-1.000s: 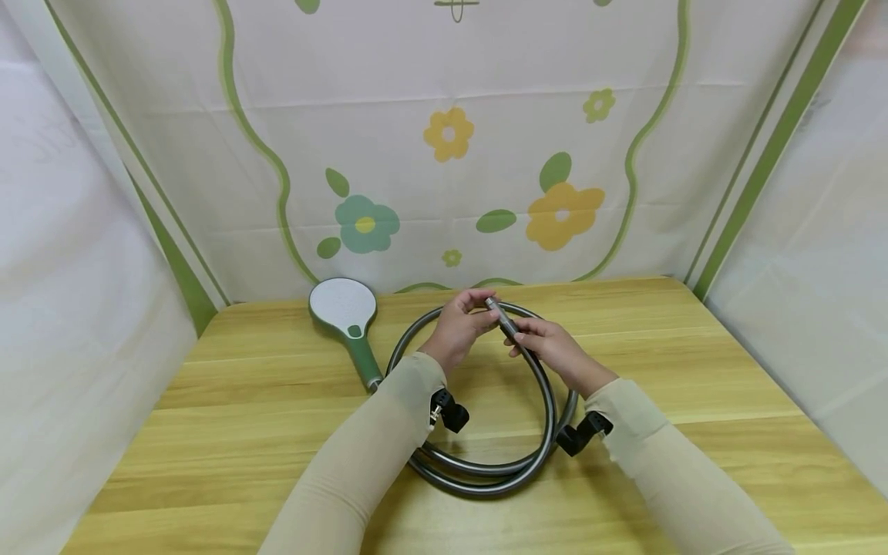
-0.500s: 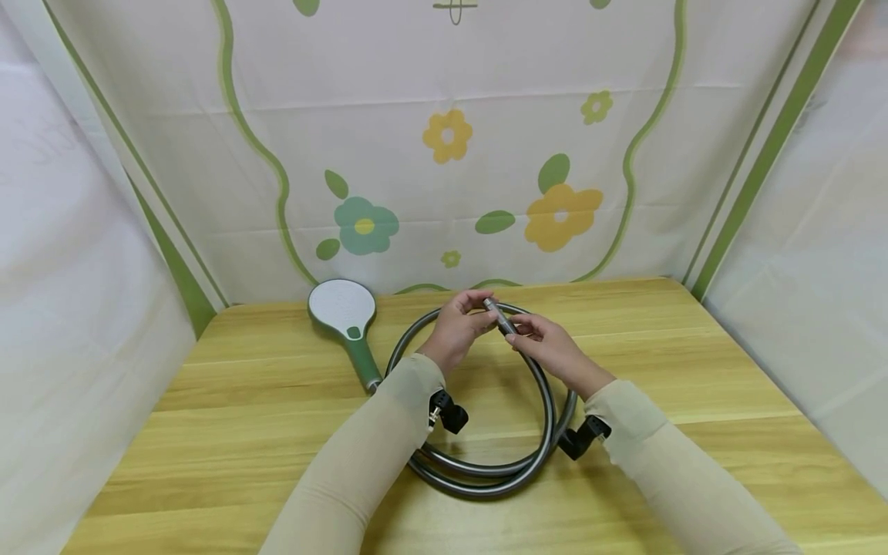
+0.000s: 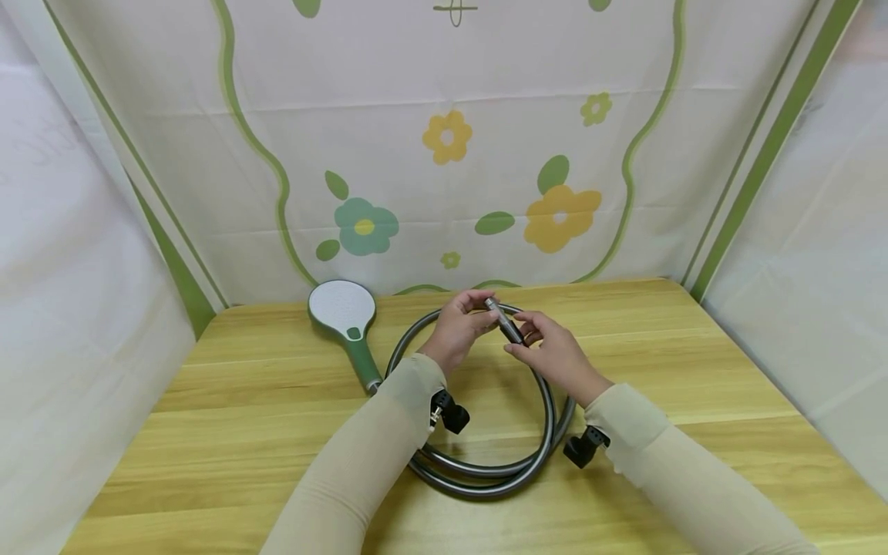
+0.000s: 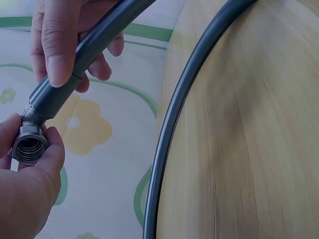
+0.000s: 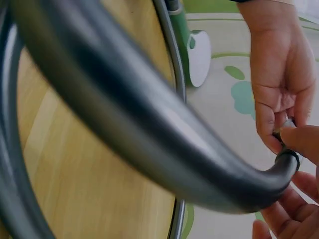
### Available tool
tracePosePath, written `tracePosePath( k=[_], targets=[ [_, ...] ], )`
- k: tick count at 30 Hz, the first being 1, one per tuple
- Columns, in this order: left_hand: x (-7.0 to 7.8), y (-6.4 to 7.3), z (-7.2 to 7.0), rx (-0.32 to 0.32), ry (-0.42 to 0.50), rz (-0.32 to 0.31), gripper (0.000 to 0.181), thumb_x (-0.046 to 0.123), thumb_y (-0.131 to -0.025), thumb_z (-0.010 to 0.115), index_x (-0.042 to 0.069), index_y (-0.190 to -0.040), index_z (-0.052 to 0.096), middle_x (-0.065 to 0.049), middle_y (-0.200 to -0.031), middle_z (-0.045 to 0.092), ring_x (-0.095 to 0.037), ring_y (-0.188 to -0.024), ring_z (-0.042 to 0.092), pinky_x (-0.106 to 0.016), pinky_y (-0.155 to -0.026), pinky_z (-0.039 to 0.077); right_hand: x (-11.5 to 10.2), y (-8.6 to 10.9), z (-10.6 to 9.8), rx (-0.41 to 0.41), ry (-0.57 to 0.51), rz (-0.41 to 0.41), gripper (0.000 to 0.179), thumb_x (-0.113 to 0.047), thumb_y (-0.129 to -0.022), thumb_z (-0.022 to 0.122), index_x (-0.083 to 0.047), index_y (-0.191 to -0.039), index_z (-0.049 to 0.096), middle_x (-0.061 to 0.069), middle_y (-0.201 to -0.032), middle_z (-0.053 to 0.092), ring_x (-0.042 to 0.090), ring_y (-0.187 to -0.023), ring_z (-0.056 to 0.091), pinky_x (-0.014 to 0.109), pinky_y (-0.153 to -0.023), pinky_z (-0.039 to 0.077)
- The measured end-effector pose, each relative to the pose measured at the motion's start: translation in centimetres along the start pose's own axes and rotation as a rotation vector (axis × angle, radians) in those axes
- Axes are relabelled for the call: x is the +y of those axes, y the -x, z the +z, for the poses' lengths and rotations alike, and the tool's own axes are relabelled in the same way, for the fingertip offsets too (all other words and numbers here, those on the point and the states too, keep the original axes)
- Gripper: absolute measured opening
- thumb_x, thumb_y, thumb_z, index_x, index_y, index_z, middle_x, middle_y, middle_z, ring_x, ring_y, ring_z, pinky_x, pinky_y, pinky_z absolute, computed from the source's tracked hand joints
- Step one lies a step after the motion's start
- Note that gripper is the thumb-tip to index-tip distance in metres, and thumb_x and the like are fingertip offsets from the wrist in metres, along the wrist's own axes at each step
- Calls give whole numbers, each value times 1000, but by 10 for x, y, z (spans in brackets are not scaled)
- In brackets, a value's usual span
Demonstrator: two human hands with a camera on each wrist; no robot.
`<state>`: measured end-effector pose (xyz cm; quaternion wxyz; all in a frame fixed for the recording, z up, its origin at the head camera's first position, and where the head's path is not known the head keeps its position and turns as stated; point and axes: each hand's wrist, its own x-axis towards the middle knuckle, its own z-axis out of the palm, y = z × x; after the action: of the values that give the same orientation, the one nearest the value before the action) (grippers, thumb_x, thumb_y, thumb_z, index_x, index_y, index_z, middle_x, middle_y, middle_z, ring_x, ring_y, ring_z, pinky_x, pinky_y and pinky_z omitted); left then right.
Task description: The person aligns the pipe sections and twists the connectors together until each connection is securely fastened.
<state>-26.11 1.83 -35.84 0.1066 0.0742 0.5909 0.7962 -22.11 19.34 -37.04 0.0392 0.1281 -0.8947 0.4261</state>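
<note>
A dark grey metallic shower hose (image 3: 548,401) lies coiled on the table, one end raised between the hands. My left hand (image 3: 454,327) pinches the silver threaded nut (image 4: 29,145) at that end; its open mouth shows in the left wrist view. Just below the nut, my right hand (image 3: 558,353) holds the hose's dark end collar (image 4: 51,97) between thumb and fingers. Left of the coil lies a green shower head (image 3: 361,361) with a white face. Its handle points down to the hose's other end, partly hidden by the left sleeve.
The wooden table (image 3: 257,432) carries the coil and shower head. A white cloth backdrop (image 3: 388,69) with printed flowers rises behind it, and white cloth walls stand on both sides. Black camera mounts (image 3: 454,412) hang under the wrists.
My right hand has shifted its fingers around the hose end, thumb and fingers now wider apart, and its wrist has turned slightly. My left hand stays on the nut.
</note>
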Motion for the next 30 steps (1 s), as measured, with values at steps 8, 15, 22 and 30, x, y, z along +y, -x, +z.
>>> tracePosePath(
  k=[8, 15, 22, 30],
  targets=[
    [0, 0, 1, 2, 8, 2, 36, -9, -91, 59, -1, -126, 56, -13, -122, 57, -31, -116, 56, -36, -95, 50, 4, 2, 4, 43, 22, -89, 39, -18, -89, 71, -6, -124, 59, 4, -93, 66, 22, -89, 61, 36, -70, 51],
    [-1, 0, 0, -2, 14, 12, 36, -9, -91, 59, -1, -126, 56, -13, -123, 57, -37, -122, 51, -37, -96, 50, 4, 1, 5, 56, 16, -103, 36, -16, -90, 70, -5, -123, 60, 5, -93, 66, 22, -87, 61, 34, -68, 51],
    [-2, -1, 1, 0, 3, 13, 35, -8, -91, 59, 0, -125, 57, -13, -124, 57, -24, -111, 59, -36, -95, 50, 0, 2, 3, 21, -35, -55, 36, -15, -93, 66, -3, -126, 60, 9, -97, 66, 21, -85, 60, 32, -64, 50],
    [-1, 1, 1, -15, 4, 19, 37, -9, -91, 58, -1, -127, 55, -14, -126, 56, -39, -125, 48, -36, -96, 50, 0, 1, 2, -21, -77, -12, 36, -14, -95, 62, -1, -128, 58, 13, -100, 66, 22, -85, 61, 31, -65, 51]
  ],
)
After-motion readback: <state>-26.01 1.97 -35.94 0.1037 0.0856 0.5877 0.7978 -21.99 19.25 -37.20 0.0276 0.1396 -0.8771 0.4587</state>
